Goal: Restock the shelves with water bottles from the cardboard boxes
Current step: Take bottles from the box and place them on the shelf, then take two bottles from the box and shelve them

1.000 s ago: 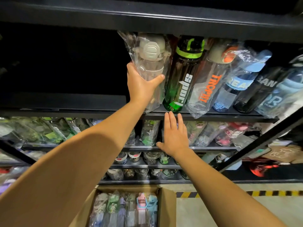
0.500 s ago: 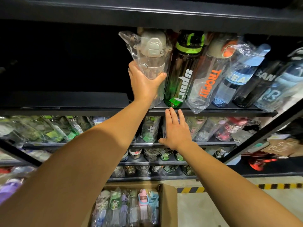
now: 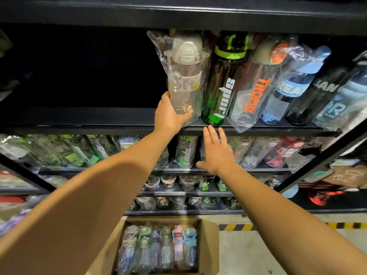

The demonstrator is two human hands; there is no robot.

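Observation:
A clear water bottle with a white cap (image 3: 183, 76), wrapped in plastic, stands upright on the upper black shelf (image 3: 79, 128), at the left end of a row of bottles. My left hand (image 3: 170, 114) grips its base, thumb across the front. My right hand (image 3: 216, 153) is flat with straight fingers, fingertips at the shelf's front edge below the green "sport" bottle (image 3: 224, 84). Below on the floor, an open cardboard box (image 3: 208, 235) holds several wrapped bottles.
Right of the green bottle stand an orange-lettered clear bottle (image 3: 256, 88), a blue one (image 3: 294, 86) and dark ones. The upper shelf left of my hand is dark and bare. Lower shelves (image 3: 198, 171) are packed with wrapped bottles. A black diagonal brace (image 3: 321, 157) crosses at right.
My left hand has slid down from the bottle's middle to its base, and the bottle now stands straighter on the shelf. My right hand has stayed at the shelf edge.

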